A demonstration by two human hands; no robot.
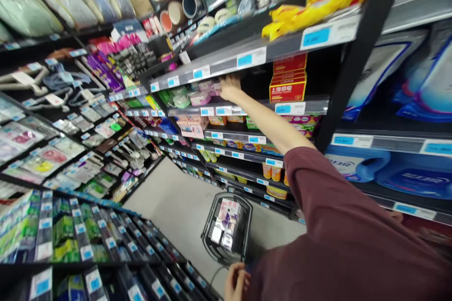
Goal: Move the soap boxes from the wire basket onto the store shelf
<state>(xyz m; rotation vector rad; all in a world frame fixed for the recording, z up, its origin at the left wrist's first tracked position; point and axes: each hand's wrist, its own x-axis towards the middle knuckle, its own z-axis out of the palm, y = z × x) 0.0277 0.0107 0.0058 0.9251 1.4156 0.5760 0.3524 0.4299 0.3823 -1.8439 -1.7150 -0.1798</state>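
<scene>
My right hand [231, 88] reaches into a shelf at mid-height, its fingers against the pink packs [201, 98] there. Blur and the shelf edge hide the fingertips, so I cannot tell whether it grips one. Green-wrapped packs [181, 97] lie to the left of the pink ones, and red boxes [287, 82] stand to the right. Low in the view, my left hand [236, 283] has its fingers curled at the handle end of a black shopping basket [208, 249]. White, pink and purple packages [228, 221] lie in the basket.
Shelving with pots, yellow packs [318, 2] and blue jugs [413, 174] runs along the right. Hangers [26, 80] and kitchen tools line the left. A lower shelf unit [116, 216] stands at bottom left. Grey floor [165, 207] lies between them.
</scene>
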